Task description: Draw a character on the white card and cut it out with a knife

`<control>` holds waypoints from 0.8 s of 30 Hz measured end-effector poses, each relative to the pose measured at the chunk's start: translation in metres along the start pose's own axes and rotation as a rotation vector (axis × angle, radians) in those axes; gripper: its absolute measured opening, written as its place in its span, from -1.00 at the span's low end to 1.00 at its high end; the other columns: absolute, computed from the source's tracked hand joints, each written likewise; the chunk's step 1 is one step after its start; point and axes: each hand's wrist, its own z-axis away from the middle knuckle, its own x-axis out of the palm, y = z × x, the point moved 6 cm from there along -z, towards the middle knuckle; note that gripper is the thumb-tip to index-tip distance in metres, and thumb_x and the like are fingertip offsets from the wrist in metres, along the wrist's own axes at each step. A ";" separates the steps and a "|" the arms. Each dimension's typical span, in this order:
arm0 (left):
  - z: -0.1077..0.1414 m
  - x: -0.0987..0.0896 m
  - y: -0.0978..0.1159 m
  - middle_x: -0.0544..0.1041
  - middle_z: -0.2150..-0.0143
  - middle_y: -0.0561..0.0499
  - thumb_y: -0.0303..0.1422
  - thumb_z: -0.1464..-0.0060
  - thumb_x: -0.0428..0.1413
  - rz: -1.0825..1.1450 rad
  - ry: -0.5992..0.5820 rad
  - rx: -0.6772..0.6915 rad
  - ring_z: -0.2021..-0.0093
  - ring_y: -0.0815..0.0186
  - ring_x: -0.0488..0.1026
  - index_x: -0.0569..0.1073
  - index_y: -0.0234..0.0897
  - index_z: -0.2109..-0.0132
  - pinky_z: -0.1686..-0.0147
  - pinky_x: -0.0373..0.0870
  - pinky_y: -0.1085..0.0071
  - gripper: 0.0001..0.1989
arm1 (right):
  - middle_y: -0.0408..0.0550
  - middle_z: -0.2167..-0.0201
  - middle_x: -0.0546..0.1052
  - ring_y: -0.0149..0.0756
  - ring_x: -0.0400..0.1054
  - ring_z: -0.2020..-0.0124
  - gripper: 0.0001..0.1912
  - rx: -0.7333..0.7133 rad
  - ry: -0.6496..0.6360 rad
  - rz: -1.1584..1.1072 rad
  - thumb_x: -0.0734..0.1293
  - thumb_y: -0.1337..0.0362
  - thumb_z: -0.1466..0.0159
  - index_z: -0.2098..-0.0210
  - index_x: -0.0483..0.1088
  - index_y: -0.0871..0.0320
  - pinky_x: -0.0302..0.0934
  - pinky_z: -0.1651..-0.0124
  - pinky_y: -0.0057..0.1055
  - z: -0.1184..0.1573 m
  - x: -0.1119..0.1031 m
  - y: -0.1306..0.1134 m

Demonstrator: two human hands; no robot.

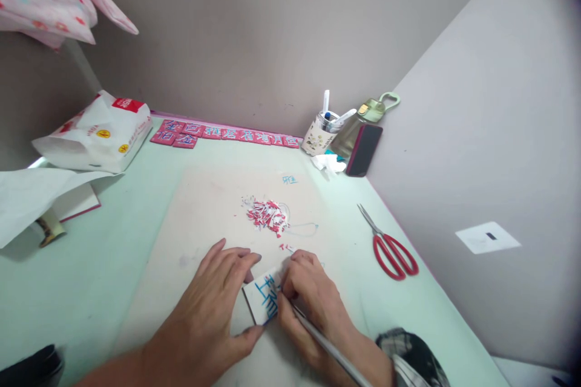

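Observation:
A small white block (263, 297) with blue strokes drawn on its face lies on the beige sheet in front of me. My left hand (213, 305) steadies it, thumb at its near corner and fingertips by its far edge. In my right hand (313, 293) is a slim silver carving knife (333, 351), gripped like a pen. Its tip is down at the block's right side, mostly behind my fingers. Just beyond my hands, red and white shavings (269, 216) form a loose heap, with a few red bits closer to the right hand.
Red-handled scissors (394, 254) lie to the right. Along the back runs a row of red character tiles (229, 133). A pen cup (318, 133), a bottle (372, 110) and a phone (364, 150) stand back right. A white paper bag (102, 136) sits back left.

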 end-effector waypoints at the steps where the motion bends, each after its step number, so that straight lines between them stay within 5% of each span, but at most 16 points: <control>1: 0.000 0.000 0.000 0.54 0.04 -0.08 -0.46 -0.04 0.15 0.001 -0.003 -0.001 -0.18 0.00 0.47 0.18 -0.24 -0.34 -0.41 0.19 -0.24 -0.29 | -0.18 0.44 0.31 -0.26 0.21 0.37 -0.71 0.016 -0.004 0.001 0.19 0.57 -0.29 0.33 0.04 0.05 0.19 0.21 -0.30 0.000 -0.001 0.001; 7: -0.001 -0.001 0.001 0.53 0.01 -0.10 -0.47 -0.02 0.13 0.004 0.004 -0.010 -0.18 -0.02 0.48 0.18 -0.22 -0.33 -0.40 0.20 -0.26 -0.29 | -0.19 0.46 0.29 -0.25 0.20 0.39 -0.71 0.026 -0.006 -0.023 0.20 0.55 -0.29 0.33 0.05 0.03 0.20 0.24 -0.29 -0.001 -0.002 0.003; 13: -0.002 -0.003 0.001 0.53 0.02 -0.08 -0.47 -0.04 0.11 0.010 0.004 -0.009 -0.19 0.02 0.47 0.19 -0.21 -0.32 -0.42 0.16 -0.20 -0.32 | -0.21 0.47 0.29 -0.25 0.15 0.42 -0.68 -0.049 -0.067 -0.082 0.22 0.58 -0.31 0.29 0.08 0.01 0.29 0.05 -0.15 0.004 0.006 0.004; 19: -0.001 -0.003 0.000 0.52 0.00 -0.08 -0.46 -0.03 0.13 0.007 -0.035 -0.010 -0.22 0.03 0.45 0.19 -0.24 -0.32 -0.43 0.14 -0.18 -0.31 | -0.15 0.42 0.34 -0.24 0.24 0.33 -0.74 0.063 -0.021 -0.073 0.20 0.53 -0.32 0.32 0.09 0.04 0.21 0.22 -0.28 0.001 0.002 0.007; 24: -0.004 -0.006 0.002 0.53 0.01 -0.09 -0.46 -0.06 0.11 -0.007 -0.009 0.020 -0.18 0.05 0.47 0.21 -0.26 -0.30 -0.42 0.17 -0.15 -0.36 | -0.17 0.42 0.30 -0.25 0.20 0.34 -0.71 -0.006 -0.022 -0.044 0.21 0.58 -0.27 0.31 0.09 0.04 0.21 0.20 -0.28 0.003 0.004 0.005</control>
